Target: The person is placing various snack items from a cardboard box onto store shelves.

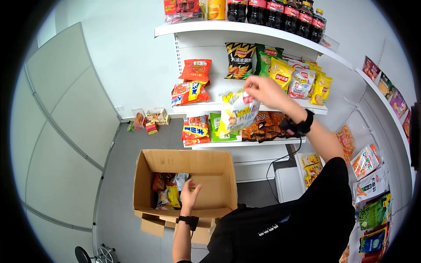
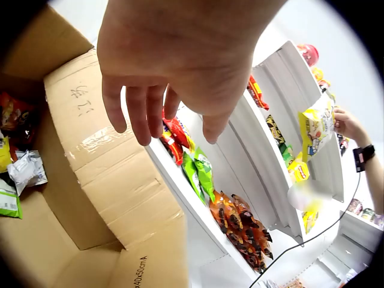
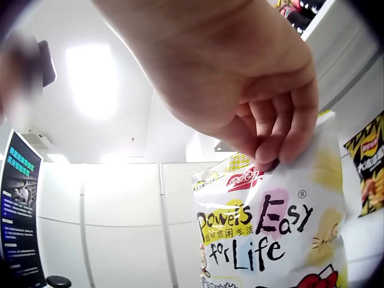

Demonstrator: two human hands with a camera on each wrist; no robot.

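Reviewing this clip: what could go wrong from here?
Slipping: the right hand pinches the white-and-yellow snack bag only near its top edge, so it might twist or drop.

Knocking: in the head view the bag overlaps the lower shelf's green packet; a low swing could disturb the packet.

Snagging: a loose black cable trails from the right wristband near the shelves and might catch.
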